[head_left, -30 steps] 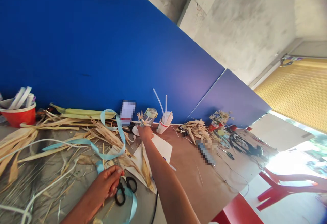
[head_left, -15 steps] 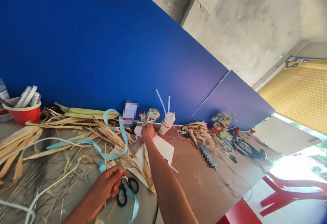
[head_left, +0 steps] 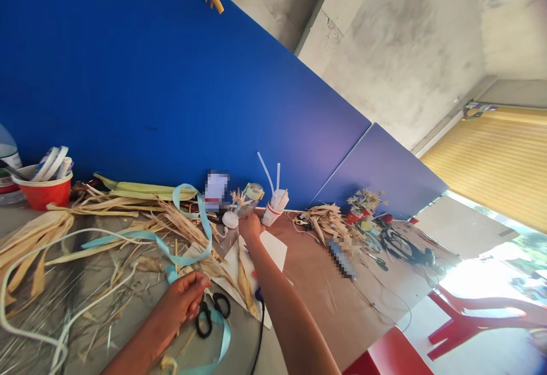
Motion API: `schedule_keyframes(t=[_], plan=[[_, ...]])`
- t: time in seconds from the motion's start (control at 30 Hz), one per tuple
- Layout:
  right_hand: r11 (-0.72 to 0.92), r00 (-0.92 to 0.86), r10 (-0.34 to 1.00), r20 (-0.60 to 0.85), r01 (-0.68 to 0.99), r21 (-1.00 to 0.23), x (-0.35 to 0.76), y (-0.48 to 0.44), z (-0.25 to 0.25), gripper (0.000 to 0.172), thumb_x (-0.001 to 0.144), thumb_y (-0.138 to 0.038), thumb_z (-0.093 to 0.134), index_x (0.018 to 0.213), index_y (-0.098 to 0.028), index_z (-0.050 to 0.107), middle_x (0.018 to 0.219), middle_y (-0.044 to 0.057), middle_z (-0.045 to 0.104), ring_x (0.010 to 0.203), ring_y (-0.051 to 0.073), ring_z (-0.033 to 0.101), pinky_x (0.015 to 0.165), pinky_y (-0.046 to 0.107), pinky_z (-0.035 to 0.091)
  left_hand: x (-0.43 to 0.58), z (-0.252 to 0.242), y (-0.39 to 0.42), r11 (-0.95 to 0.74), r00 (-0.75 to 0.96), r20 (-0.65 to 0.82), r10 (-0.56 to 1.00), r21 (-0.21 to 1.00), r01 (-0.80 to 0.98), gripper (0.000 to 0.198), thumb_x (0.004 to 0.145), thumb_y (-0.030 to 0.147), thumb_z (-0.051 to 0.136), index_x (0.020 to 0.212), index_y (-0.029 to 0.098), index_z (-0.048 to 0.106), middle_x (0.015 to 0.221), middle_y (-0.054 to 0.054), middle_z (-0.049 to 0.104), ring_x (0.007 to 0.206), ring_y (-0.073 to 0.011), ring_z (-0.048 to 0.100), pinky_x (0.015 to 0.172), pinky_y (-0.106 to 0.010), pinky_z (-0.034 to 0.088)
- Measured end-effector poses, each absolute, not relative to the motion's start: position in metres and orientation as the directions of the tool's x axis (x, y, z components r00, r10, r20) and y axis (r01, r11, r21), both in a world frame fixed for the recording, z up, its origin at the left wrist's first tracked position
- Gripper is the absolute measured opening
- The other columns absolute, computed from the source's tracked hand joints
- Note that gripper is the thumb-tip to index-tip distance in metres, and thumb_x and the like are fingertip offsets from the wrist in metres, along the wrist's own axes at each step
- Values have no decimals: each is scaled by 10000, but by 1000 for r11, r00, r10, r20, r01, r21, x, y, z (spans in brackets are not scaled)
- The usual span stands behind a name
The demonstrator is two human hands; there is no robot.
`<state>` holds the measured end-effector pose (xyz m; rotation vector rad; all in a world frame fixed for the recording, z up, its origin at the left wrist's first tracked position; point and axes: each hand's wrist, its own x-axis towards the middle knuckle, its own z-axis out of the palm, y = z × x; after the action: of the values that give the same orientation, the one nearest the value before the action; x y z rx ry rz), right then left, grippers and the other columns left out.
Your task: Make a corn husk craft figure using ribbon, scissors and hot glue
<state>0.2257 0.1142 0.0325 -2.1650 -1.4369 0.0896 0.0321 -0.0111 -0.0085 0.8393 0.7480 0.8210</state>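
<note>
The left hand (head_left: 186,298) is at the near side of the surface (head_left: 314,289), fingers curled and narrow, with the thumb tip against the index finger; whether something thin sits in that pinch, I cannot tell. Just right of it are the black-handled scissors (head_left: 209,317), their 2 loops facing near and right.

The right hand (head_left: 251,228) reaches to the far side, its back towards the camera, right by the base of the clear jar (head_left: 253,194). Its fingertips are hidden, so I cannot tell how wide they are or whether they hold anything. The jar is near the foot of the blue partition (head_left: 149,78), with a small husk flower (head_left: 237,196) just left of it and a white round device (head_left: 231,220) left of the hand. Right of the jar, a white cup (head_left: 272,214) holds 2 pale straws.

White paper (head_left: 273,247) lies partly behind the right forearm, with a dry husk piece (head_left: 245,278) across its left part. A light blue ribbon (head_left: 183,260) loops over the dried strips (head_left: 179,217) on the left. Far left is a red tub (head_left: 45,194) with tape rolls; farther right are a husk pile (head_left: 331,221) and a dried bouquet (head_left: 365,199).
</note>
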Motion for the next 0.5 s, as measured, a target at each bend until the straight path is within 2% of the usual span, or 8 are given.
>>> schedule_keyframes(t=[0.07,0.17,0.23,0.33,0.5], plan=[[-230,413,876,250,812,-536,220,90,37,286,810,-172,465,1022,-173,657,947,94,701,893,224,644,719,312,434,32,-6,-10,376,434,-208,877,860,-346,432,607,555,725,646,166,541,404,101,340,393,-37,228,417,-184,204],[-75,304,919,252,762,-644,202,49,36,290,845,-244,448,1063,-190,631,843,22,703,741,148,634,647,240,448,28,-1,-7,281,311,-143,940,840,-464,388,622,522,726,666,172,566,394,99,358,385,-48,253,417,-190,239],[102,175,949,263,619,-779,185,23,32,269,820,-241,476,1008,-164,652,768,23,690,659,149,606,602,245,447,24,4,-5,205,222,-92,971,801,-563,358,653,502,709,662,175,566,402,97,379,375,-46,252,422,-196,259],[165,46,970,237,592,-789,160,-5,28,244,804,-232,517,975,-171,679,787,39,700,654,153,609,622,254,456,17,13,-5,108,115,-44,992,760,-641,348,726,498,647,658,166,567,412,82,409,378,-50,285,443,-202,285],[179,-89,982,165,703,-688,133,-18,32,220,812,-176,511,881,-191,719,850,54,729,774,172,657,697,242,455,10,25,-3,-1,-10,-7,1000,776,-631,343,782,490,588,682,161,578,428,68,419,388,-61,312,466,-219,317]])
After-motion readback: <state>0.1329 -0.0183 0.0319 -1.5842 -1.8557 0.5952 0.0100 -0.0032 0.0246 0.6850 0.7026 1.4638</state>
